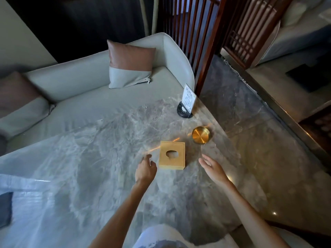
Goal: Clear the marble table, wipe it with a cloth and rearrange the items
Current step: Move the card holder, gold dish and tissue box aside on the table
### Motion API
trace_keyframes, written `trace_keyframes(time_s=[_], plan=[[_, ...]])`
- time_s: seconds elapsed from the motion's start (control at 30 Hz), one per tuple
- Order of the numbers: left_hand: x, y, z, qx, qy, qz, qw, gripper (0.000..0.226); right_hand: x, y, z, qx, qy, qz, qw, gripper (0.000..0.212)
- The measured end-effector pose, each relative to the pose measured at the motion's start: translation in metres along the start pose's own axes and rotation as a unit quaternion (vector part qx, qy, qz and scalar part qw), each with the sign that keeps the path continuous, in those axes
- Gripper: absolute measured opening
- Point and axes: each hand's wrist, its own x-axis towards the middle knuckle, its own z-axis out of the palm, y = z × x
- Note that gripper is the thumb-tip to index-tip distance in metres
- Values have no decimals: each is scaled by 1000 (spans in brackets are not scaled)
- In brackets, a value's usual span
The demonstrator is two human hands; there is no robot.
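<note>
Marble table (107,158) | square tan tissue box (172,155), oval slot | hands empty, fingers relaxed

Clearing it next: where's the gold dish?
Head view: the gold dish sits near the right edge of the marble table, beyond the wooden tissue box, nearer than the sign stand.

Glossy marble table (107,158); wooden tissue box (172,155); shiny brass dish (200,135).

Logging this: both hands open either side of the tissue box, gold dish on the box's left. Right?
Not quite. The head view shows the gold dish to the right of the tissue box, not its left. The rest holds: left hand and right hand are open, one on each side of the box.
</note>
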Motion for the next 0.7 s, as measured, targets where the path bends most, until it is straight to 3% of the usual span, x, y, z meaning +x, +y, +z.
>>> trace_keyframes(time_s=[0.27,0.43,0.6,0.7], plan=[[19,2,6,1,-18,-26,1000,44,16,-5,8,-1,-29,16,999,66],[37,19,20,-62,-53,-53,995,51,52,-17,26,62,-101,68,991,115],[51,35,34,-70,-117,-87,987,57,88,-18,53,87,-123,125,981,112],[54,38,41,-134,-141,-115,974,47,89,-20,66,125,-131,148,972,77]])
